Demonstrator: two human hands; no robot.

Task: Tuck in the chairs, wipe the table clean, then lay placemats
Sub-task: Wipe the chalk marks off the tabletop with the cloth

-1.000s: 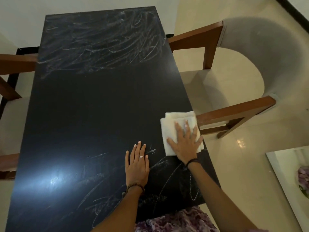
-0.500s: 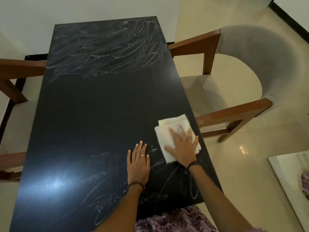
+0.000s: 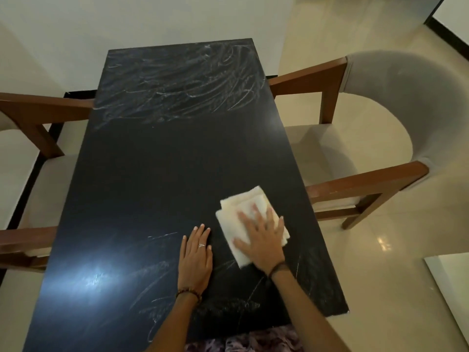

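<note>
1. Wiping is judged the step in hand: the folded white cloth [image 3: 250, 219] is pressed flat to the black table [image 3: 157, 174] under the right hand [image 3: 261, 240], fingers spread straight, near the right edge.
2. The left hand [image 3: 195, 257] is laid palm-down with straight fingers just beside the cloth, seemingly as a brace.
3. Chalky scribbles [image 3: 177, 90] are seen across the far end and near the wrists; the middle band looks clean.
4. The right armchair [image 3: 380, 102] is seen drawn up, its seat partly under the tabletop.
</note>
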